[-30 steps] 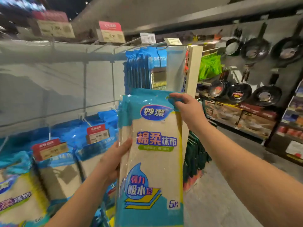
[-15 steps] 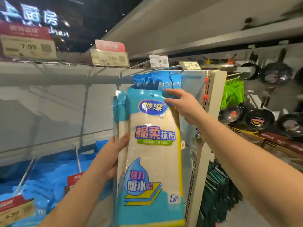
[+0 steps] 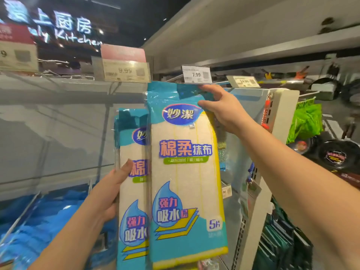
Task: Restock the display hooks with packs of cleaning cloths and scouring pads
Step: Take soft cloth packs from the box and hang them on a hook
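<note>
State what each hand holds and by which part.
The right hand pinches the front cloth pack by its top right corner, below the 7.99 price tag. The left hand grips the rear cloth pack along its left edge.

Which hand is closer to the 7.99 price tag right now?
Right. The right hand pinches the front cloth pack just under the 7.99 price tag; the left hand grips the rear pack far below.

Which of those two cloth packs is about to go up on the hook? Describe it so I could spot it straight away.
Start at the white 7.99 price tag on the hook near the top of the display. Just below it, the right hand pinches the top edge of the front cloth pack. Unlike the lower pack in the left hand, it sits higher and shows its full label.
</note>
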`<action>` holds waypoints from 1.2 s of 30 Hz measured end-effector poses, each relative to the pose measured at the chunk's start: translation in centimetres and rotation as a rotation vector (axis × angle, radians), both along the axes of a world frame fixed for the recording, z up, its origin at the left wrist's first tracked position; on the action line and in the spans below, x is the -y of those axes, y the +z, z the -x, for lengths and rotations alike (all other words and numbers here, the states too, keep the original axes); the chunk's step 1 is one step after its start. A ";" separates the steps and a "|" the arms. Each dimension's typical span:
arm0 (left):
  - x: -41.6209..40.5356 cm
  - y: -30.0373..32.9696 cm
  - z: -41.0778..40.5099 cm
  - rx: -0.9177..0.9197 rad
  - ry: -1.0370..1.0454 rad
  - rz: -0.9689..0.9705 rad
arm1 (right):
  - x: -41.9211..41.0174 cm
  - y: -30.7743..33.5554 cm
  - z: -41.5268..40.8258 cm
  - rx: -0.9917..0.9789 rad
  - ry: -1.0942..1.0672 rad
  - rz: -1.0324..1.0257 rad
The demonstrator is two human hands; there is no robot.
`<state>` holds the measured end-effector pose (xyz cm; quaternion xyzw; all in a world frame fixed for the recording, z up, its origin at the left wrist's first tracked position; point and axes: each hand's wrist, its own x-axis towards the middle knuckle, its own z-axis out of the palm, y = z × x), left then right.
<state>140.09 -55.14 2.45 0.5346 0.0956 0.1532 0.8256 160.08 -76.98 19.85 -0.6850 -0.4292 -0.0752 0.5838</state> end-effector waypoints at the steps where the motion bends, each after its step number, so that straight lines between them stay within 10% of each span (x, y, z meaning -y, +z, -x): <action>1: 0.1 0.1 0.0 -0.009 0.005 -0.002 | 0.1 0.2 -0.3 -0.011 0.009 -0.015; 23: 1.2 1.9 0.6 -0.054 0.149 -0.032 | -0.6 2.2 -2.6 -0.180 0.058 0.047; 36: -1.2 1.1 1.9 -0.085 0.337 -0.192 | -3.8 -7.8 -2.1 -0.244 -0.032 -0.001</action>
